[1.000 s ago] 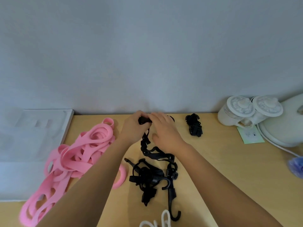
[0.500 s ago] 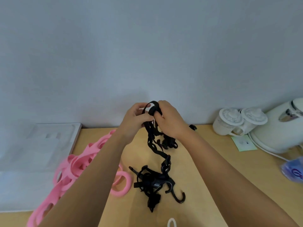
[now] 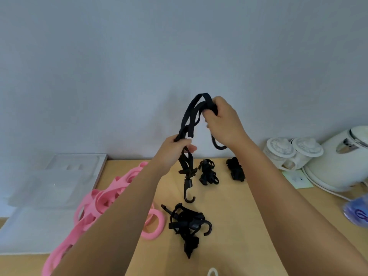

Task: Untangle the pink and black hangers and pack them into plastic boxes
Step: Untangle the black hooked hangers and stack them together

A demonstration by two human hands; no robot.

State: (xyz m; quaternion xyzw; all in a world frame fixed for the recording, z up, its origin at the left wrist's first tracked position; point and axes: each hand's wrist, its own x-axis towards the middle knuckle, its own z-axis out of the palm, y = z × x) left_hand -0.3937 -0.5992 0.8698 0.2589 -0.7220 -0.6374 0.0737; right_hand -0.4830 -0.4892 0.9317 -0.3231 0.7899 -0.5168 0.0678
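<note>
A long black hanger (image 3: 190,120) hangs in the air above the wooden table (image 3: 249,216), its hook end dangling just over the surface. My right hand (image 3: 223,122) grips its top loop high up; my left hand (image 3: 175,150) grips it lower down. A tangled black hanger bundle (image 3: 187,222) lies on the table below. Two smaller folded black hangers, one (image 3: 208,173) beside the other (image 3: 236,169), lie near the wall. A heap of pink hangers (image 3: 103,202) sprawls at the left, partly hidden by my left forearm. Clear plastic boxes (image 3: 49,188) sit at the far left.
Two white lidded jars (image 3: 292,150) and a white kettle (image 3: 342,158) stand at the right by the wall, with a green note (image 3: 297,179) and a blue object (image 3: 357,213) nearby. A white ring (image 3: 212,272) shows at the bottom edge.
Both hands have lifted the black hanger up off the table and pulled it free of the tangled bundle, which stays on the table. The right hand rose higher than the left.
</note>
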